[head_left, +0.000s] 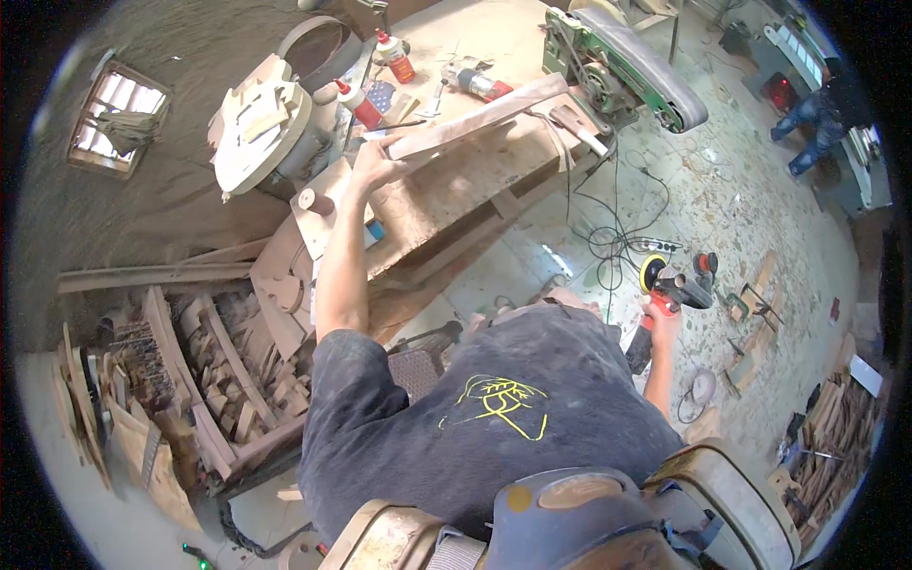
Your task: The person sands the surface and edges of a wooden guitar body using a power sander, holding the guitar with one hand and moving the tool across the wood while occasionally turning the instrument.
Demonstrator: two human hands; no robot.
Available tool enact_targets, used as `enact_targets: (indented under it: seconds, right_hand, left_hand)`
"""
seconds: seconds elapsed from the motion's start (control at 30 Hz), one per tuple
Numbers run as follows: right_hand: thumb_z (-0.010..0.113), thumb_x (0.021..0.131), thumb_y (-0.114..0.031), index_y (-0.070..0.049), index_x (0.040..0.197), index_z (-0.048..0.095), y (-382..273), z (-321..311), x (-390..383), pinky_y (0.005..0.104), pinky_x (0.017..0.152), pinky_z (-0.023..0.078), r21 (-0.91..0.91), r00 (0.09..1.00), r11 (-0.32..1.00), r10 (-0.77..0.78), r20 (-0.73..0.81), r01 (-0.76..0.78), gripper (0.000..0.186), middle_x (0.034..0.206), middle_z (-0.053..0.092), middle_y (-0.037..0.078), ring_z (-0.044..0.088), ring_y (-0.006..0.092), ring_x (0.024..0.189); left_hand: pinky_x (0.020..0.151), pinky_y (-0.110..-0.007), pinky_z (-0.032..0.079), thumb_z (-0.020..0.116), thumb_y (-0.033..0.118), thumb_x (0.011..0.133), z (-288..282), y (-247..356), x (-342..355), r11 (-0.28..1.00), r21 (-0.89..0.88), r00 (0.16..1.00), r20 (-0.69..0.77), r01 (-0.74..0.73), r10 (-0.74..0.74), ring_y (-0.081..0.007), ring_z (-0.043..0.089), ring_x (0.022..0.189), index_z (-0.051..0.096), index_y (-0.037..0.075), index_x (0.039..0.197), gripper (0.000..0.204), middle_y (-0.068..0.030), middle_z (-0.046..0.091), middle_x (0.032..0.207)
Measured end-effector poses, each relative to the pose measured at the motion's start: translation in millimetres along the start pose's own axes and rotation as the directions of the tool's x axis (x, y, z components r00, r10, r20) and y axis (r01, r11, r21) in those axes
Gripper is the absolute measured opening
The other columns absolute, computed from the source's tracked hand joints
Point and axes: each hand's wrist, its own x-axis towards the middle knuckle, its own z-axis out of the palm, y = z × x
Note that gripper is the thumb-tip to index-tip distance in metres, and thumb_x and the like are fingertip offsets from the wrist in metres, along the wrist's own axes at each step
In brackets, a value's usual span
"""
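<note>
My left hand (378,165) is closed around the near left end of a long, slightly curved wooden piece (475,123). The piece lies slantwise over the workbench (446,190), its far end toward the belt sander. Out to the right, away from the bench, my right hand (662,318) grips the red and black body of a handheld power sander (673,286). Its round yellow pad (653,274) faces left. A dark part with a red ring (705,263) shows beside it; I cannot tell whether it belongs to the same tool.
Two red-capped bottles (395,59) and a grey and red power tool (483,84) lie on the bench. A green belt sander (622,76) stands at its far end. Loose cables (617,242) coil on the floor. Wood offcuts (223,380) fill the left. Another person (819,123) stands far right.
</note>
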Motion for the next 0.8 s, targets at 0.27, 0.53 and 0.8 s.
enact_targets:
  seconds: [0.27,0.53,0.8]
  right_hand:
    - [0.079,0.069,-0.011,-0.004,0.112,0.066,1.4,-5.2,-6.1,0.0319,0.078,0.051,0.098,0.997,0.992,0.075,0.01,-0.075,0.045,0.097,0.067,0.003,0.063,0.0162,0.083]
    - [0.08,0.068,-0.013,-0.004,0.115,0.065,-11.8,1.3,-15.0,0.0328,0.08,0.051,0.103,0.994,0.989,0.111,-0.013,-0.109,0.049,0.101,0.067,0.004,0.063,0.0169,0.086]
    - [0.079,0.069,-0.014,-0.005,0.109,0.067,-16.2,11.5,-12.1,0.0316,0.076,0.05,0.072,0.998,0.995,0.067,0.022,-0.068,0.043,0.094,0.067,0.003,0.063,0.0159,0.082]
  left_hand:
    - [0.095,-0.035,0.055,0.087,0.021,0.066,-11.6,-27.6,9.3,0.996,-0.009,0.982,-0.172,-0.086,0.084,-0.0232,0.072,0.106,0.068,0.011,0.133,0.071,-0.0117,0.075,0.118]
    - [0.102,-0.039,0.052,0.083,0.016,0.071,-5.6,-9.6,14.8,0.968,0.169,0.926,-0.299,-0.185,0.229,-0.0296,0.066,0.117,0.062,0.013,0.138,0.07,-0.0135,0.07,0.125]
    - [0.093,-0.041,0.055,0.085,0.025,0.075,0.9,17.3,29.3,0.917,0.356,0.927,-0.25,-0.181,0.28,-0.0341,0.07,0.105,0.068,0.014,0.129,0.058,-0.0137,0.072,0.117]
